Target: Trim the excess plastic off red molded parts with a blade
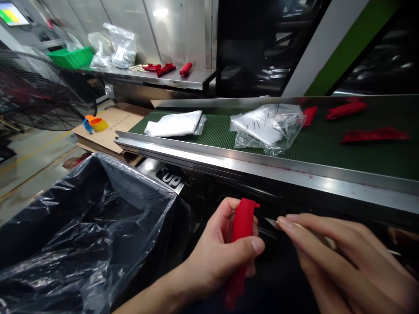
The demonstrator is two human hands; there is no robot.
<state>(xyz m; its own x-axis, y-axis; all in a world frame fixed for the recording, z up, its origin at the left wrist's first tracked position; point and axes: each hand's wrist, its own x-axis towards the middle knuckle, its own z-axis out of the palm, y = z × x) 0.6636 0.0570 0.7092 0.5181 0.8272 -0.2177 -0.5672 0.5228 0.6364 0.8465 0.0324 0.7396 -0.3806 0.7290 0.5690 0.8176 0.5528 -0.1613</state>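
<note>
My left hand [225,248] is wrapped round a long red plastic part [243,222], held roughly upright at the lower middle, its thumb across the front. To its right, my right hand [340,253] pinches a thin pointed tool, perhaps a blade [271,222], whose tip points toward the red part without touching it. Most of the tool is hidden by the fingers. Several more red parts [347,110] lie on the green conveyor belt [216,131], beside a clear plastic bag with a white packet [262,126].
A bin lined with a black bag [81,235] stands at the left. The metal conveyor edge [229,163] runs across behind my hands. Farther back are a cardboard box [121,120], a fan [39,91] and a metal shelf [196,80] with red parts and bags.
</note>
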